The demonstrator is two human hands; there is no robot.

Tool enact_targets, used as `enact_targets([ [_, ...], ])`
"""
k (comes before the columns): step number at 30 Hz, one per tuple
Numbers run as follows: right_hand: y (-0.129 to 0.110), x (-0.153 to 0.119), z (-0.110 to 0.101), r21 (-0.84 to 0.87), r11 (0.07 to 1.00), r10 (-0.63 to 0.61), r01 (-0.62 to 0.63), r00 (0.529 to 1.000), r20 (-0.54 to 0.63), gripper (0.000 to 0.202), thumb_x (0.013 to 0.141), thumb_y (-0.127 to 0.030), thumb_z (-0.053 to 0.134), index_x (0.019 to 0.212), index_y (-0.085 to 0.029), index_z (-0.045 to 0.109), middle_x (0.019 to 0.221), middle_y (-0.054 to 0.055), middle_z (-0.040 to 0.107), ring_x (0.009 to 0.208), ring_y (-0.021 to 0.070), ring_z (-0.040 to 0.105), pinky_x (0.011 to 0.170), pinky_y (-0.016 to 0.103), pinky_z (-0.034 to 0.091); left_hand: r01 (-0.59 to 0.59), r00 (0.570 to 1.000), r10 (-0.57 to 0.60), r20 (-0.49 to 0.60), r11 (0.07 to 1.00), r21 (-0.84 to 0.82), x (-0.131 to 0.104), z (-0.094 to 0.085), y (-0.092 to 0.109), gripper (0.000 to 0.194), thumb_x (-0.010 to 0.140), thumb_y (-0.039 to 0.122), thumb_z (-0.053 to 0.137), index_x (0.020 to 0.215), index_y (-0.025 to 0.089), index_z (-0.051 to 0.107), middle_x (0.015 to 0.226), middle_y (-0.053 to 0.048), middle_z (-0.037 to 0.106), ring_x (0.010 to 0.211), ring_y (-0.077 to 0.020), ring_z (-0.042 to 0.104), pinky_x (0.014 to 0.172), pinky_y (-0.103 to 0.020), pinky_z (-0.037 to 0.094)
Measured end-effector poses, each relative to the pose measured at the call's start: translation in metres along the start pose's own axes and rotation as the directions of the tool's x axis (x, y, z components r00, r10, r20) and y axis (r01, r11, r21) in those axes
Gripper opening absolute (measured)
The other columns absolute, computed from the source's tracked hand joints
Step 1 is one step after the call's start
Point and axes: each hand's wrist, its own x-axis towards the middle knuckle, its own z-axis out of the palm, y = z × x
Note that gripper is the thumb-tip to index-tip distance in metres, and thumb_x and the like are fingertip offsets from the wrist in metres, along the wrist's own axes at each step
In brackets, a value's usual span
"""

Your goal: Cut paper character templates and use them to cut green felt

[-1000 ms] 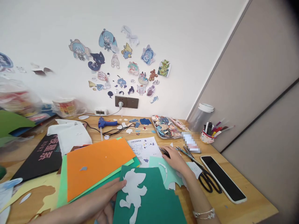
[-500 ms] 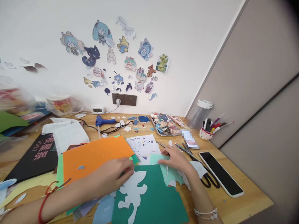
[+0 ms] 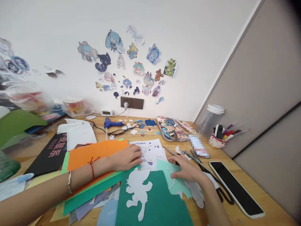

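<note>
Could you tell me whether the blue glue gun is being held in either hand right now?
No, the glue gun lies on the desk near the wall, apart from the left hand and right hand.

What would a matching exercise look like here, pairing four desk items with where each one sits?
Things:
1. left hand
2. right hand
3. glue gun
4. phone

Places:
A. near the wall, below the socket
B. flat by the desk's right edge
C. on the orange sheet, fingers reaching the printed page
D. on the mint-green paper

Pairs: 1-C, 2-D, 3-A, 4-B
</note>
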Motion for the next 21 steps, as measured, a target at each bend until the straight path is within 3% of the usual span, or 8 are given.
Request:
enact_targets([
  [6, 0.003, 0.003, 0.001, 0.012, 1.000, -0.002, 0.002, 1.000, 0.002, 0.050, 0.064, -0.034, 0.068, 0.111, -0.025, 0.055, 0.095, 0.004, 0.054, 0.094, 0.0239, 0.047, 0.083, 0.036, 0.038, 0.024, 0.999, -0.023, 0.033, 0.999, -0.021, -0.006, -0.012, -0.007, 0.042, 0.094, 0.035, 0.023, 0.071, 0.018, 0.054, 0.071, -0.004, 0.059, 0.072, -0.0178, 0.051, 0.082, -0.032, 0.036],
  [11, 0.008, 0.007, 0.004, 0.010, 1.000, -0.016, 0.016, 1.000, -0.011, 0.047, 0.066, -0.035, 0.066, 0.110, -0.024, 0.055, 0.094, 0.004, 0.054, 0.096, 0.0239, 0.046, 0.083, 0.035, 0.038, 0.116, 0.992, -0.113, 0.049, 0.991, -0.070, -0.005, -0.027, -0.012, 0.051, 0.093, 0.039, 0.017, 0.056, 0.018, 0.046, 0.058, -0.003, 0.052, 0.056, -0.0157, 0.046, 0.062, -0.028, 0.036],
  [14, 0.008, 0.008, 0.005, 0.004, 1.000, -0.013, 0.013, 1.000, -0.017, 0.046, 0.066, -0.039, 0.066, 0.109, -0.025, 0.055, 0.093, 0.004, 0.055, 0.094, 0.0241, 0.047, 0.081, 0.035, 0.038, 0.177, 0.983, -0.171, 0.063, 0.978, -0.107, -0.003, -0.050, -0.018, 0.054, 0.093, 0.040, 0.017, 0.052, 0.018, 0.044, 0.050, 0.000, 0.046, 0.049, -0.0138, 0.041, 0.055, -0.027, 0.034],
  [21, 0.007, 0.008, 0.005, 0.001, 1.000, -0.019, 0.019, 1.000, -0.025, 0.044, 0.068, -0.039, 0.065, 0.108, -0.025, 0.055, 0.092, 0.003, 0.055, 0.092, 0.0230, 0.048, 0.080, 0.034, 0.039, 0.296, 0.954, -0.299, -0.001, 0.944, -0.143, -0.007, -0.130, -0.031, 0.042, 0.093, 0.032, 0.029, 0.071, 0.012, 0.059, 0.071, -0.001, 0.058, 0.074, -0.0164, 0.055, 0.074, -0.029, 0.042],
])
